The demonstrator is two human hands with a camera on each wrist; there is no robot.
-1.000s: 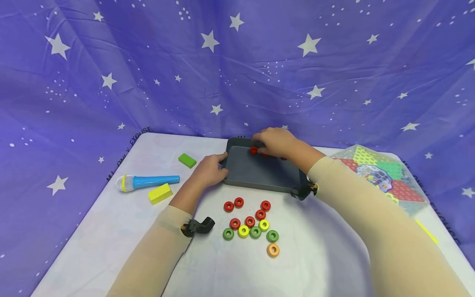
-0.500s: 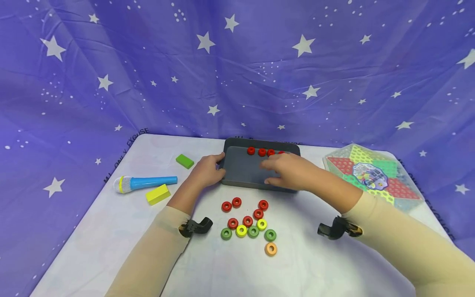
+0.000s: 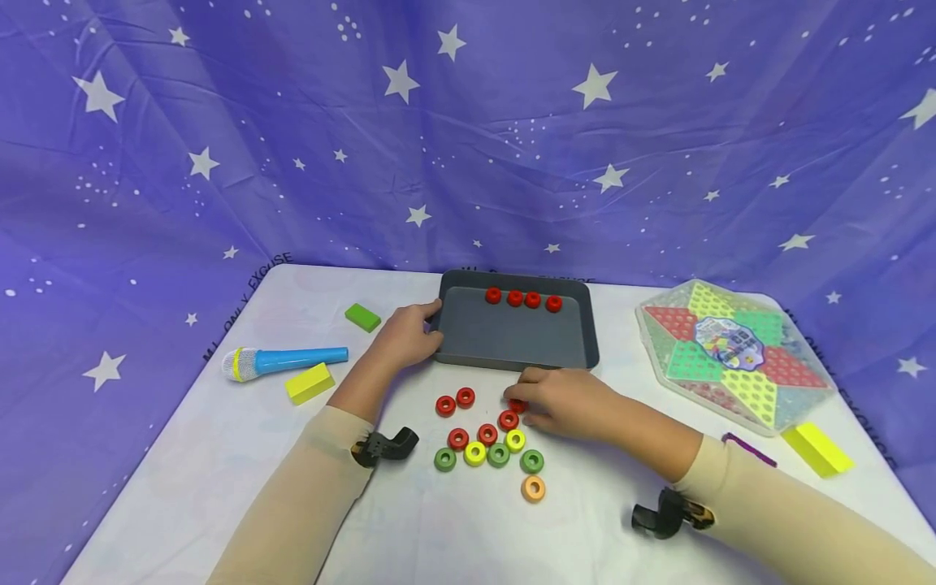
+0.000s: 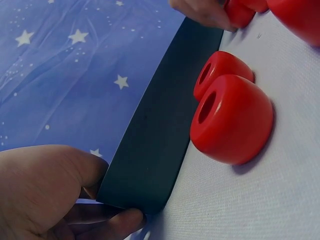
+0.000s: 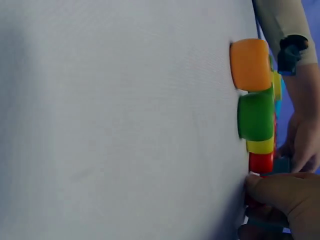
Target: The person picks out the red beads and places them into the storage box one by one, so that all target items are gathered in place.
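My left hand [image 3: 411, 335] grips the left side of a dark grey tray [image 3: 512, 337]; in the left wrist view its thumb and fingers sit at the tray's corner [image 4: 145, 185]. Along the tray's far wall stand several red beads [image 3: 515, 298], each a thick ring with a hole. In front of the tray, my right hand [image 3: 574, 405] pinches another red bead [image 3: 517, 405], which its fingers partly cover. Close by lie more red beads [image 3: 487, 435], green beads [image 3: 499, 455], yellow beads [image 3: 475, 454] and an orange bead [image 3: 534, 489].
On the left are a blue toy microphone [image 3: 300, 358], a yellow block [image 3: 310, 383] and a green block [image 3: 362, 317]. A clear hexagonal box [image 3: 731, 349] with coloured triangles lies at right, near another yellow block [image 3: 817, 449] and a thin purple strip [image 3: 749, 449].
My right hand has come out of the tray, leaving a row of red beads there, and moved toward me to a red bead on the table. My left hand stays on the tray.
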